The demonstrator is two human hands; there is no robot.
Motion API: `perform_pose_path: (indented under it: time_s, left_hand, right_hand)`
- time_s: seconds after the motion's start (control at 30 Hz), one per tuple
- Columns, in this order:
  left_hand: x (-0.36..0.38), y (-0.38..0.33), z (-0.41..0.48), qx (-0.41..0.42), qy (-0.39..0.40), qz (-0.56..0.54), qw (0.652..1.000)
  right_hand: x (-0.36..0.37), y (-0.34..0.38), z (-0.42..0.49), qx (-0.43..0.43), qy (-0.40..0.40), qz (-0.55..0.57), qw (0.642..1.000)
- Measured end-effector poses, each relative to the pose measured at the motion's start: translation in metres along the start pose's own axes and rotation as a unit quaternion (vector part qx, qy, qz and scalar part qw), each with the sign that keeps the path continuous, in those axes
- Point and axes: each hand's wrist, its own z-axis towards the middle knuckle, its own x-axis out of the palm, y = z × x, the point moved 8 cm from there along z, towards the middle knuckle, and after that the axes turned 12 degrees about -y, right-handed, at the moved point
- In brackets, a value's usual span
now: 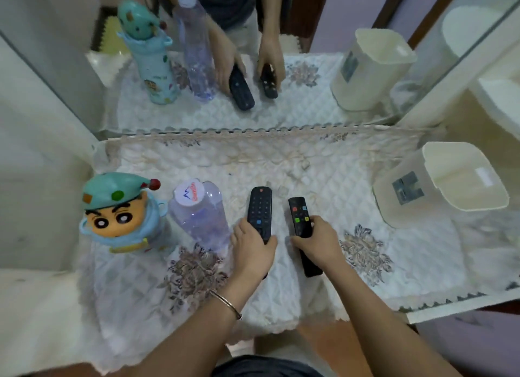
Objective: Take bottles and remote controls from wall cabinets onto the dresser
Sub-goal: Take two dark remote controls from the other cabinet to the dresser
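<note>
Head view: the left hand (253, 251) curls its fingers (270, 243) round the near end of a matte black round-ended remote (259, 208). The right hand (320, 244) pinches a glossy slim remote (299, 217) with coloured buttons. Both lie along the desk's (450, 309) quilted cloth (309, 174), long axes pointing at the mirror (281, 115). Left of the fingers stand a clear plastic bottle (202, 219) and a cartoon-headed bottle (123, 216).

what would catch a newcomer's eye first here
The cartoon-face bottle at the left of the dresser stands out, with a clear water bottle beside it. At centre, the left hand grips a keypad remote and the right hand a slim remote with coloured buttons, all doubled in the mirror behind.
</note>
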Motion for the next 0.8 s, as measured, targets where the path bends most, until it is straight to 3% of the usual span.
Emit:
perform_pose_path:
  time_s: [0.13,0.37,0.8]
  left_hand:
    - [0.001,-0.003,0.003,-0.018,-0.071,0.048,0.996]
    - [0.002,-0.001,-0.012,-0.030,-0.100,0.063,0.993]
    - [-0.006,0.010,-0.016,0.027,-0.110,0.067,0.991]
  right_hand:
    - [0.009,0.007,0.024,-0.050,0.038,-0.031,0.998]
    - [0.017,0.014,0.026,-0.138,0.055,-0.096,0.984]
    - [0.027,0.023,0.007,-0.142,0.065,-0.082,0.984]
